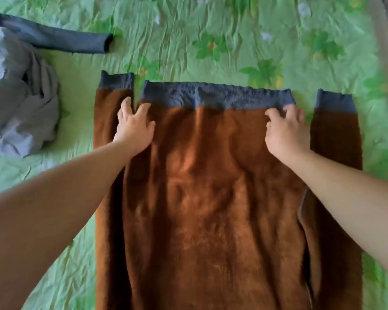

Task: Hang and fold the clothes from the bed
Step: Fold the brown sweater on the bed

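**Asker:** Head view: what is in front of the person?

**Describer:** A brown fleecy sweater (211, 209) lies flat on a bed with a wrinkled green floral sheet (211, 41). It fills the middle of the view from 6 o'clock up towards 12. Its grey ribbed hem (211, 97) is at the far end. One sleeve (105, 121) lies along the 9 o'clock side, the other sleeve (336, 142) along the 3 o'clock side.

**Asker:** And the hands?

**Describer:** The left hand (134, 128), at about 10 o'clock, rests on the fleece with fingers spread, just below the hem's corner. The right hand (288, 133), at about 2 o'clock, has bent fingers touching the hem's other corner. I cannot tell whether it pinches the cloth or only presses it.

**Asker:** What could go wrong?

**Describer:** I judge the sweater is being smoothed for folding. The fleece is thick and already ripples down the middle, so an uneven pull from the two hands could trap those ridges in the fold. The 3 o'clock sleeve sits apart from the body and could drag askew. A heap of grey clothes (20, 97) at 9 o'clock and a dark sleeve (61, 39) near 11 lie close by. A wide sweep of the left arm could snag them.
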The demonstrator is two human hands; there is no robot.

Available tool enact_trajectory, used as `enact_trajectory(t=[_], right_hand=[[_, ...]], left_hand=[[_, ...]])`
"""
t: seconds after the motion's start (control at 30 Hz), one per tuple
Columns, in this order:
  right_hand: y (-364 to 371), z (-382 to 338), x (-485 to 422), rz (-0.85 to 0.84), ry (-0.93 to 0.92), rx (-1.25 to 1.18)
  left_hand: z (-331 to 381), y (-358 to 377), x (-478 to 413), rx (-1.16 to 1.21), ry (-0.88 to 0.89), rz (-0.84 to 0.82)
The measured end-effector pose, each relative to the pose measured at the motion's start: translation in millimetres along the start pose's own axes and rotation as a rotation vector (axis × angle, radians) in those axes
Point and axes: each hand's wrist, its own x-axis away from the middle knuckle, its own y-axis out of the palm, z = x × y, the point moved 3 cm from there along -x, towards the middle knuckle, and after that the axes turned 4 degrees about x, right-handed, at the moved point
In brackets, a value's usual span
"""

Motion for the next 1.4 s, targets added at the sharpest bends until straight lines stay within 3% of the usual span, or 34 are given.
enact_trajectory(t=[0.1, 0.27, 0.5, 0.67, 0.8, 0.87, 0.93, 1.03, 1.3, 1.4], right_hand=[[14.3, 20.4, -49.2, -0.124, 0.14, -0.072], [14.9, 37.5, -80.7, -0.178, 0.21, -0.164], [10.7, 60.1, -99.5, -0.252, 0.133, -0.146], [9.3, 75.9, -102.5, -0.164, 0.274, -0.183], [12.3, 67.0, -97.9, -0.132, 0.344, -0.184], [9.2, 45.0, -82.5, -0.045, 0.266, -0.087], [8.6, 11.6, -52.1, 0.033, 0.014, -0.02], [30.7, -32.1, -0.8, -0.183, -0.239, -0.002], [54.5, -45.4, 1.9, -0.458, -0.214, 0.132], [34.8, -53.2, 4.1, -0.448, -0.18, 0.162]], left_hand=[[-2.2, -5.6, -42.0, 0.138, -0.125, 0.021], [3.2, -13.6, -62.6, 0.238, -0.062, 0.064], [8.6, -26.1, -96.2, 0.029, -0.013, -0.204], [0.7, -45.0, -109.6, -0.066, -0.056, 0.039], [2.8, -32.7, -97.6, -0.033, -0.07, 0.106], [13.4, -19.3, -74.5, -0.054, -0.017, 0.154], [24.4, 3.1, -38.5, -0.134, 0.118, 0.177], [21.7, 49.3, 11.9, -0.246, 0.215, -0.006], [20.7, 60.8, 10.1, -0.259, 0.162, -0.167], [7.9, 22.5, 41.4, -0.071, 0.137, 0.072]])
